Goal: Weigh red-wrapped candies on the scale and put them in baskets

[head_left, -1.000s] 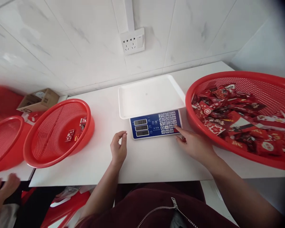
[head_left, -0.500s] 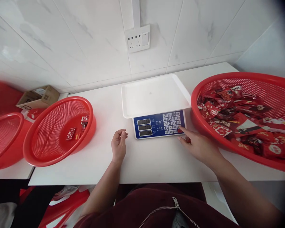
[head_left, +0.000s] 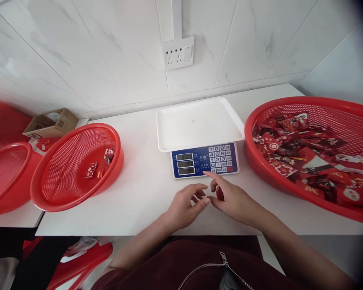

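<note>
Currently, left hand [head_left: 186,206]: loosely parted.
Right hand [head_left: 236,202]: seemingly clasping red packet [head_left: 220,193].
Scale [head_left: 204,154], hands' twelve o'clock: step likely handling; next needs light pinch.

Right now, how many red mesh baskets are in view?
3: right basket, beside the scale; left basket, left of it; far-left basket, cut off by the frame. Others may be hidden.

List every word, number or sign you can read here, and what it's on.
"志准": the scale's blue panel
"7 8 9", "4 5 6", "1 2 3", "0 ·": its keypad
Too small or blurred to read: the displays, remaining key labels, and print on the red packets and cardboard box.
</note>
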